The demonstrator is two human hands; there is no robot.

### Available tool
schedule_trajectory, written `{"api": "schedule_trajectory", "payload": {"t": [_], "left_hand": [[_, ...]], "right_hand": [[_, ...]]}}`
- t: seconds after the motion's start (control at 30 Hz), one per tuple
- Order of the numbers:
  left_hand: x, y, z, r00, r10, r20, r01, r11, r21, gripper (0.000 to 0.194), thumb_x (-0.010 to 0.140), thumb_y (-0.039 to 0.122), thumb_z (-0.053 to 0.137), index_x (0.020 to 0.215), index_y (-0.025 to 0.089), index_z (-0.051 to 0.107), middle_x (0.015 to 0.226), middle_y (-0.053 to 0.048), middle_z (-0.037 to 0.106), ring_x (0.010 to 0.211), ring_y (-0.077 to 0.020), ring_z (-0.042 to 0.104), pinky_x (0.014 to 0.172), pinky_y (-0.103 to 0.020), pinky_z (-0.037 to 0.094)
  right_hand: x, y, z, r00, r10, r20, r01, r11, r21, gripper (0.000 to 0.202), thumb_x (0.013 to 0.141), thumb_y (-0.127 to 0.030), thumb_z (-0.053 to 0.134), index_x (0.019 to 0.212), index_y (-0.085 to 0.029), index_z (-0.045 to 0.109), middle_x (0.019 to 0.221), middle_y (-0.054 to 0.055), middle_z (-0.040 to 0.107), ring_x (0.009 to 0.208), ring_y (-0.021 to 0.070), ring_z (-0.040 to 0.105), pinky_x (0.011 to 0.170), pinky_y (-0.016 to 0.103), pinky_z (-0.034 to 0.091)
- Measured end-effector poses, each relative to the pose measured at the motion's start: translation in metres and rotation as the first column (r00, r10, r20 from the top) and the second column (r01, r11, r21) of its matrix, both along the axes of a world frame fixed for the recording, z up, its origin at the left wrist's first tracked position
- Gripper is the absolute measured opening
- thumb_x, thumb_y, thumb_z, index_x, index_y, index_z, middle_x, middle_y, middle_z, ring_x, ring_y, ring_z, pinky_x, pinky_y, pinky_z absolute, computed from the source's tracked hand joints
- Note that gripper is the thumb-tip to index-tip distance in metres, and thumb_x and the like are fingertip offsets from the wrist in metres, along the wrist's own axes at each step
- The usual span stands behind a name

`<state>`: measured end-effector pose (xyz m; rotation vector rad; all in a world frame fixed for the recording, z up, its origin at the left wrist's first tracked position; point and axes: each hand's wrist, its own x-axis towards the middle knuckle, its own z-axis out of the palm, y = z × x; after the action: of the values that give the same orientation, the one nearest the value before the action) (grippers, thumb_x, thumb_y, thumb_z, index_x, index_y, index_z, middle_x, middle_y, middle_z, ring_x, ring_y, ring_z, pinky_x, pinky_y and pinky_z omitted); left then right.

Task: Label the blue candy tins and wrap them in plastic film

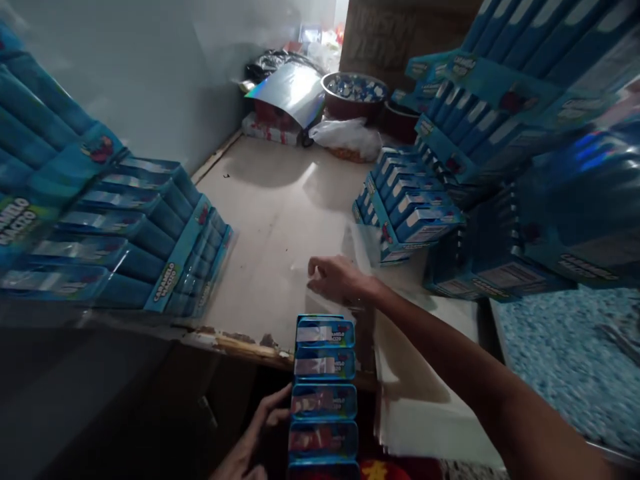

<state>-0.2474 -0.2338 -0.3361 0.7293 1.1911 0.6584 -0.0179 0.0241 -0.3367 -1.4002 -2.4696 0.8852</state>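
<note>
A blue display box of several small caramel packs stands in a row at the table's front edge, its near end running out of view at the bottom. My left hand is on its left side, fingers pressed along the wall and partly hidden. Beyond the far end of the box, my right hand is over the table with its fingers curled in. Faint clear plastic film shows by that hand. Whether the fingers pinch the film cannot be made out.
Stacked blue caramel boxes stand at left and right. A pile of translucent plastic sheets lies beside my right forearm. Farther back are a round tub, a plastic bag and a shiny sheet. The table's front edge is chipped.
</note>
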Motion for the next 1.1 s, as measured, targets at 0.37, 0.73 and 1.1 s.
{"api": "schedule_trajectory", "payload": {"t": [0.37,0.73,1.1], "left_hand": [[0.022,0.172,0.044,0.221,0.367,-0.904,0.817,0.436,0.377,0.036,0.103,0.029,0.039,0.117,0.011,0.066,0.119,-0.01,0.066,0.117,-0.0291,0.062,0.098,-0.042,0.049],[0.026,0.143,0.007,0.148,0.259,-0.954,0.854,0.453,0.256,0.009,0.091,0.021,0.06,0.085,0.02,0.066,0.092,-0.007,0.067,0.079,-0.0201,0.06,0.06,-0.03,0.032],[0.025,0.121,0.067,0.124,0.493,-0.861,0.814,0.446,0.372,0.029,0.095,0.025,0.053,0.068,0.022,0.061,0.077,-0.004,0.063,0.072,-0.02,0.057,0.057,-0.031,0.026]], "right_hand": [[-0.024,-0.023,0.02,0.934,0.285,0.214,-0.326,0.927,0.187,0.012,0.092,-0.021,0.064,0.098,-0.023,0.074,0.093,0.004,0.079,0.079,0.0175,0.069,0.066,0.027,0.032],[0.057,-0.075,0.019,0.973,0.028,0.231,-0.051,0.994,0.095,0.009,0.086,-0.017,0.071,0.077,-0.019,0.073,0.08,0.004,0.072,0.067,0.0132,0.057,0.06,0.029,0.023],[0.041,-0.102,0.072,0.971,-0.221,-0.095,0.219,0.975,-0.034,0.012,0.086,-0.014,0.068,0.081,-0.02,0.077,0.072,0.001,0.073,0.063,0.0126,0.062,0.058,0.025,0.032]]}}
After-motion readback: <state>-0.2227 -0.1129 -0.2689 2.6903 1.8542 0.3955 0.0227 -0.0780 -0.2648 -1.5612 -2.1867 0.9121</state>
